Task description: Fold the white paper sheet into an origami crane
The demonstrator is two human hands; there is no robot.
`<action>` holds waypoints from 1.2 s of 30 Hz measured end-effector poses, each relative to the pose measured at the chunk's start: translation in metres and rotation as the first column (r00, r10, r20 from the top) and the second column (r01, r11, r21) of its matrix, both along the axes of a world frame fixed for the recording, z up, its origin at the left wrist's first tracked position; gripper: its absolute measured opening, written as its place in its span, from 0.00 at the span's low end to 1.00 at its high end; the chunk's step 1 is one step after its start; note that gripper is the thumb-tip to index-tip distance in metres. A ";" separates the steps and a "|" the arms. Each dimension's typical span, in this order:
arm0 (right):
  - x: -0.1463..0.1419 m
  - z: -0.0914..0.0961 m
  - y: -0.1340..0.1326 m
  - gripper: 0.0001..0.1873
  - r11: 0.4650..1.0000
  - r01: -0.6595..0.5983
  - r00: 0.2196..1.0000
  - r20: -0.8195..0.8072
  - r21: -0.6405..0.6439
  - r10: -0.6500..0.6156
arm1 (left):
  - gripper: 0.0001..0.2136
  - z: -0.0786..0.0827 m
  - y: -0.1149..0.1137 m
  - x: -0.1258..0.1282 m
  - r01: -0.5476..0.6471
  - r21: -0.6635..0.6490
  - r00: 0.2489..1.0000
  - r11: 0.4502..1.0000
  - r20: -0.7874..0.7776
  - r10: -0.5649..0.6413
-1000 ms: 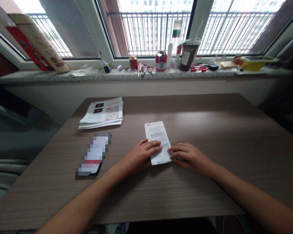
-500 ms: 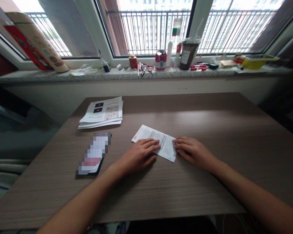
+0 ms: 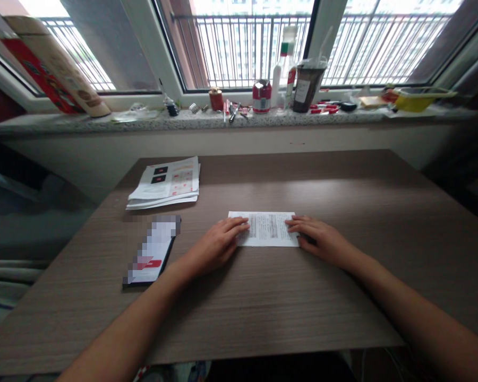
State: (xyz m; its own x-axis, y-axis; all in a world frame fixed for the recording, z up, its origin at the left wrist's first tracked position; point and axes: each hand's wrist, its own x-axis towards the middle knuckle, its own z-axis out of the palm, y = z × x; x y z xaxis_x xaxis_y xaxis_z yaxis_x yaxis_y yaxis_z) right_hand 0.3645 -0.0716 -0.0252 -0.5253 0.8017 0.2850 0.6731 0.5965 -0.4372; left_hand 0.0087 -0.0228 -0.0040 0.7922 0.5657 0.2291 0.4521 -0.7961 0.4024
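Left grip (image 3: 219, 239) and right grip (image 3: 321, 239) are lying loosely extended over the bench (image 3: 263, 307), with a paper stack (image 3: 165, 183) sitting at ten o'clock and a phone (image 3: 153, 252) at nine o'clock from the printed sheet (image 3: 267, 229), whose nine and three o'clock ends the fingers (image 3: 305, 225) are touching.

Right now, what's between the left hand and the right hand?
The printed sheet, seen in the head view: left hand on one end, right hand on the other.

the sheet (image 3: 264, 229) is matt paper, the table (image 3: 271, 302) wood-grained.
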 end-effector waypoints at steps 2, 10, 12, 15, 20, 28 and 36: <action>0.007 -0.001 0.003 0.21 1.000 0.021 1.000 -0.005 0.006 -0.021 | 0.26 0.001 0.003 -0.005 0.027 0.002 0.999 1.000 -0.032 -0.027; 0.001 0.008 0.001 0.18 0.996 0.025 1.000 0.005 0.081 -0.025 | 0.25 -0.001 -0.003 -0.001 0.060 -0.052 0.998 0.997 -0.019 -0.061; -0.009 0.011 -0.001 0.18 0.997 -0.015 1.000 -0.005 0.076 0.015 | 0.23 -0.004 -0.005 0.003 0.060 -0.061 0.998 0.996 -0.001 -0.060; -0.020 0.011 -0.003 0.16 0.997 -0.069 0.998 0.008 0.038 0.069 | 0.19 -0.006 -0.005 0.006 0.063 -0.072 0.998 0.995 0.004 -0.063; -0.021 0.006 0.001 0.12 0.997 -0.069 0.998 -0.007 0.021 0.069 | 0.13 -0.004 -0.002 0.005 0.084 -0.110 0.996 0.990 0.038 -0.080; -0.021 0.007 -0.001 0.10 0.996 -0.066 0.998 0.026 0.067 0.064 | 0.09 -0.004 -0.006 0.009 0.073 0.035 0.997 0.997 0.018 -0.074; -0.025 0.007 -0.002 0.10 0.991 -0.063 0.997 0.053 0.117 0.057 | 0.08 -0.007 -0.006 0.014 0.021 0.067 0.999 0.998 0.046 -0.024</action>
